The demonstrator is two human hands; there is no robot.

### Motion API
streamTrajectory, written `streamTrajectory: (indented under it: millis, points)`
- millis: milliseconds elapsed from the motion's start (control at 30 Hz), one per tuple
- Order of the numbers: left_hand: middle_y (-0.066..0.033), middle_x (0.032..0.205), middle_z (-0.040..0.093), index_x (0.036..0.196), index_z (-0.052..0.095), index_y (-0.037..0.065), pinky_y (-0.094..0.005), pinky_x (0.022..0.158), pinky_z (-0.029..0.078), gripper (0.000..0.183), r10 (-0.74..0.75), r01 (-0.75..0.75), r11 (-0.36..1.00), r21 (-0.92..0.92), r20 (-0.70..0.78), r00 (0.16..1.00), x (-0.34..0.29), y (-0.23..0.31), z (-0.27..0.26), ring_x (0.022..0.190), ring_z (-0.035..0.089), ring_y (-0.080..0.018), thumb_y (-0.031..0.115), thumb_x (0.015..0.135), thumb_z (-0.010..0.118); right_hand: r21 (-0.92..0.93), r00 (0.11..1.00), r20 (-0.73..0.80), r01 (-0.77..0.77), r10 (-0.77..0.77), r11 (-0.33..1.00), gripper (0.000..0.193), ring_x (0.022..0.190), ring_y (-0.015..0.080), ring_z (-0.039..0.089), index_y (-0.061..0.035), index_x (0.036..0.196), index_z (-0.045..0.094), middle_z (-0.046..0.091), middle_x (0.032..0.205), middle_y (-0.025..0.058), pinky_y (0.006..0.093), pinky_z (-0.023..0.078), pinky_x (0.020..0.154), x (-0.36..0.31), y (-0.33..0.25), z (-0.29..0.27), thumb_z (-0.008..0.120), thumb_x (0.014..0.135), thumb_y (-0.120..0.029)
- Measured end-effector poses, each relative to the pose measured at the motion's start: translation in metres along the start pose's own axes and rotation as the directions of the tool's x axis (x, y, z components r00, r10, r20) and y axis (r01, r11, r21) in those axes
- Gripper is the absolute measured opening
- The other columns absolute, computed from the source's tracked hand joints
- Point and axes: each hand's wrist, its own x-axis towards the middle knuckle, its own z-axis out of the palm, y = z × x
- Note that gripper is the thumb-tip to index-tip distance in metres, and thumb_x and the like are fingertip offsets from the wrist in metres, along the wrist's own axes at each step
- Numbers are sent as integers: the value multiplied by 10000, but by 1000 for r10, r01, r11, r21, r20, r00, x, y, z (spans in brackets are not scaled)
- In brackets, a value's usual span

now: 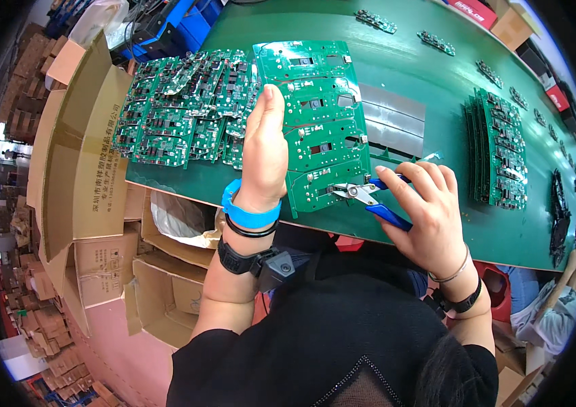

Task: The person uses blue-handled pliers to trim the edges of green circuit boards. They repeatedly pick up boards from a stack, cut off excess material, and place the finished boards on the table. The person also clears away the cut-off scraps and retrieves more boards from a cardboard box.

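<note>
My left hand [265,149] grips the left edge of a green circuit board panel [315,122], holding it tilted up off the table; its thumb shows and the other fingers are hidden behind the panel. The panel carries several board sections with cutouts and small parts. In my right hand [430,214] are blue-handled cutting pliers [355,192], their handles spread apart between thumb and fingers. The pliers' metal jaws touch the panel's lowest section near its right side. Whether the jaws are closed on the board I cannot tell.
Piled circuit boards [186,108] cover the table's left side. A stack of panels [498,149] stands at the right. Behind the held panel lies a grey plate [393,119]. Small boards [437,43] line the green table's [288,20] far side. Open cardboard boxes [105,169] stand left.
</note>
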Motion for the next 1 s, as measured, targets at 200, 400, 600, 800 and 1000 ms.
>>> streamTrajectory:
  millis: [200, 400, 600, 800, 1000]
  points:
    - [-155, 1236, 579, 1334, 440, 34, -417, 871, 558, 487, 13, -13, 1000, 23, -4, 1000, 0, 1, 2, 1053, 632, -270, 377, 1051, 240, -55, 1000, 5, 15, -15, 998, 634, 994, 262, 521, -96, 1211, 571, 552, 1054, 78, 420, 364, 873, 2, -2, 0, 767, 615, -192]
    - [-157, 1234, 581, 1330, 445, 32, -418, 870, 558, 488, 20, -20, 1000, 2, -25, 999, 0, 0, 2, 1052, 632, -272, 378, 1050, 243, -93, 1000, 25, 20, -17, 995, 661, 978, 251, 526, -100, 1214, 571, 551, 1045, 66, 414, 371, 855, 2, -3, 0, 778, 591, -182]
    - [-152, 1229, 586, 1318, 458, 33, -420, 867, 557, 491, -60, 58, 993, -99, -19, 998, 0, 4, -3, 1048, 634, -276, 390, 1047, 258, -73, 999, -39, 23, -26, 997, 658, 962, 245, 536, -113, 1208, 589, 560, 1048, 64, 412, 373, 849, 1, -2, 3, 779, 583, -184]
    - [-157, 1240, 580, 1324, 452, 34, -430, 874, 552, 492, -34, 30, 996, -89, -45, 998, 1, 2, -5, 1059, 628, -291, 392, 1046, 260, -81, 998, -42, 34, -37, 996, 656, 961, 247, 539, -114, 1205, 594, 566, 1043, 65, 412, 376, 850, 4, -3, 0, 775, 580, -193]
    - [-155, 1241, 577, 1325, 448, 29, -429, 881, 549, 494, -36, 31, 993, -116, -38, 999, 1, 3, -6, 1068, 624, -287, 390, 1047, 259, -70, 998, -51, 37, -41, 997, 652, 952, 244, 542, -114, 1194, 600, 569, 1041, 61, 411, 378, 840, 4, -4, 0, 777, 570, -189]
